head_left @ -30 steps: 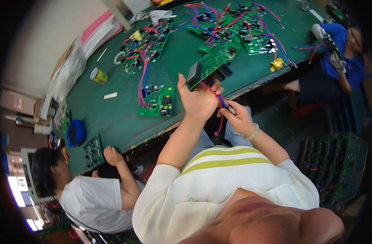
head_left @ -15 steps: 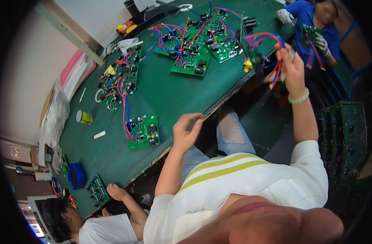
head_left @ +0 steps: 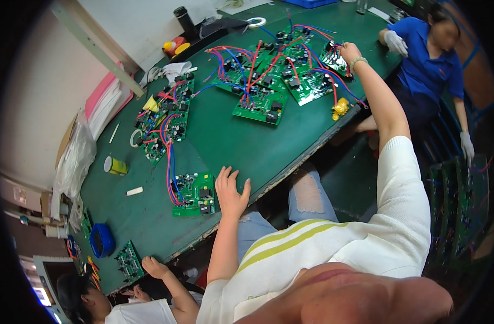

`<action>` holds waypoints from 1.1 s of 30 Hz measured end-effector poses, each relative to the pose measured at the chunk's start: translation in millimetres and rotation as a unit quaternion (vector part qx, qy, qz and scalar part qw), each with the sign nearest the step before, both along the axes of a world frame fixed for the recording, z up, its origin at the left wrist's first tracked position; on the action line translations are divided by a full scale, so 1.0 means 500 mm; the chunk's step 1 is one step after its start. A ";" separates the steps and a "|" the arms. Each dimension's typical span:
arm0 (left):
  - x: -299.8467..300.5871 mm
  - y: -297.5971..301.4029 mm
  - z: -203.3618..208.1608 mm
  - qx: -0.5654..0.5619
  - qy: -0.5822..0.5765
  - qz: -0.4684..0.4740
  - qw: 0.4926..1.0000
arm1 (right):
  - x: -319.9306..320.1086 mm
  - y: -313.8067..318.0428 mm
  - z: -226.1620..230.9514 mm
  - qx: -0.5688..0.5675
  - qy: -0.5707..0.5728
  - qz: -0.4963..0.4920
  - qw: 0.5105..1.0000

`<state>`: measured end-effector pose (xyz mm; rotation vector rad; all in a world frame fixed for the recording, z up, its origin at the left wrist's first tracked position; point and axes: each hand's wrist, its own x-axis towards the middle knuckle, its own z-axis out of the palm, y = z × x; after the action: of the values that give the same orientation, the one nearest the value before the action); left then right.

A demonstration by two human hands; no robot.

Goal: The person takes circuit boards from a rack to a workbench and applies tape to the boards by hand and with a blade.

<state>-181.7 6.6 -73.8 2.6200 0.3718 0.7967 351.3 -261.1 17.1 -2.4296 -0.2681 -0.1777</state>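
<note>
My right hand (head_left: 350,52) is stretched out over the far right of the green table, fingers pinched at the end of a circuit board (head_left: 336,60) that rests beside other boards. My left hand (head_left: 232,197) is open, fingers spread, at the table's near edge. Just left of it lies a single green circuit board (head_left: 193,197), with red and blue wires running up from it. In the middle, several wired circuit boards (head_left: 260,108) overlap in a group. A crumpled yellow thing (head_left: 341,108) lies near the table edge below my right arm.
A row of boards (head_left: 171,124) lies left of centre. A yellow-green can (head_left: 115,166) and a blue container (head_left: 101,240) stand farther left. One co-worker (head_left: 436,59) in blue sits at the right by racked boards (head_left: 463,200); another (head_left: 141,308) sits lower left.
My right hand has carried the wired board from the air down to the far right of the table. My left hand has lowered and spread. The blue-clad co-worker's hands no longer hold a board.
</note>
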 end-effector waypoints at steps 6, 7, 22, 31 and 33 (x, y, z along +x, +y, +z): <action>-0.007 0.008 -0.007 -0.009 -0.002 0.003 1.000 | 0.091 0.109 -0.061 -0.148 -0.009 0.057 0.987; -0.041 0.013 -0.011 -0.009 0.003 0.036 0.999 | -0.002 0.194 -0.032 0.078 0.145 0.019 0.986; -0.079 0.092 0.095 0.092 -0.167 0.117 0.975 | -0.597 0.040 0.040 0.151 -0.111 0.336 0.923; -0.170 0.267 0.014 -0.138 -0.011 0.184 0.973 | -0.786 0.106 -0.071 0.292 0.233 0.384 0.845; -0.174 0.248 -0.006 -0.187 -0.099 0.155 0.965 | -0.816 0.111 -0.077 0.289 0.252 0.412 0.826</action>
<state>-268.7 130.3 -76.9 2.1369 0.8027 0.9684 -56.4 -205.5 -21.7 -1.4999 -0.8448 0.6675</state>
